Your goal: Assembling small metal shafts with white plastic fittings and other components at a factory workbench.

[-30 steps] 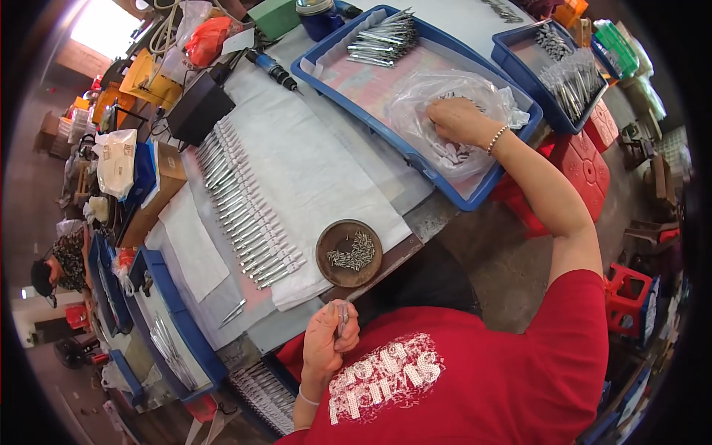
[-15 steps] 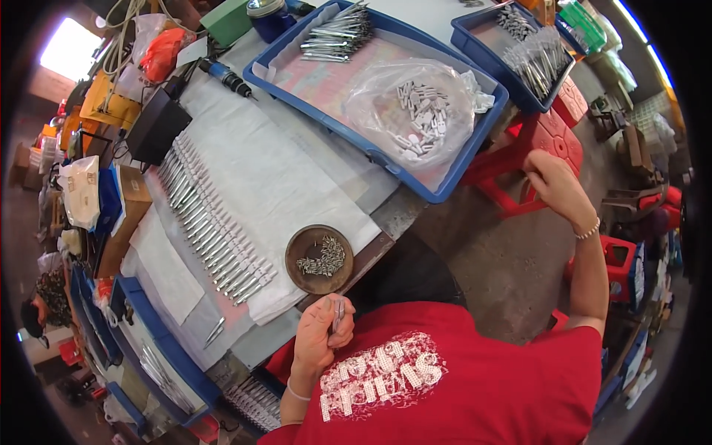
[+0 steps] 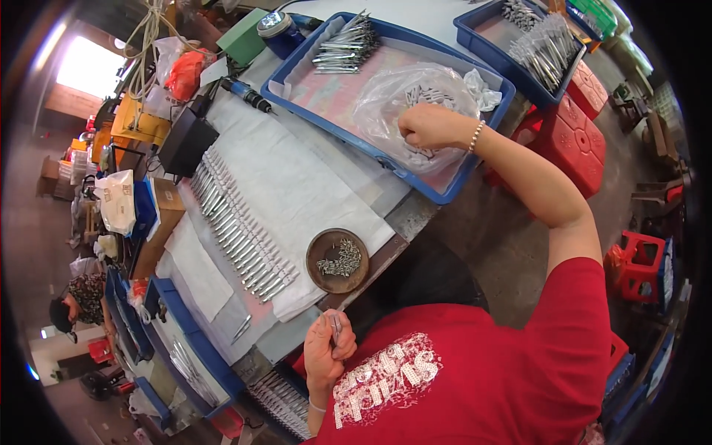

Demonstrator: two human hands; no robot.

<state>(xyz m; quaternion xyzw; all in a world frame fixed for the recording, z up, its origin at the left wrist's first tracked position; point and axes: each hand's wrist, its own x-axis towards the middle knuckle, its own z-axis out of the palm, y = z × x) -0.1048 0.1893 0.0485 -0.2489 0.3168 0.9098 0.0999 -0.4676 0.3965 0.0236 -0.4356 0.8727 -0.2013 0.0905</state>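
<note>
My right hand (image 3: 430,126) is closed into a fist inside a clear plastic bag (image 3: 382,100) of small metal parts, which lies in a blue tray (image 3: 445,194). A pile of longer metal pieces (image 3: 345,48) sits at the far end of that tray. Held close to my red shirt, my left hand (image 3: 326,352) pinches a thin metal part (image 3: 335,326). Just ahead of it stands a round brown dish (image 3: 320,256) with small metal bits. On the white cloth (image 3: 297,185), a long row of finished metal pieces (image 3: 237,226) lies side by side.
A second blue tray (image 3: 475,26) of metal pieces stands at the back right above red stools (image 3: 586,126). A black box (image 3: 185,141), a blue-handled tool (image 3: 248,93) and bags crowd the back left. More blue trays (image 3: 185,348) line the left edge; another person (image 3: 74,304) sits far left.
Half a second ago my right hand was out over the red stool at the right; it has swung back into the plastic bag. My left hand stays near my chest with its part.
</note>
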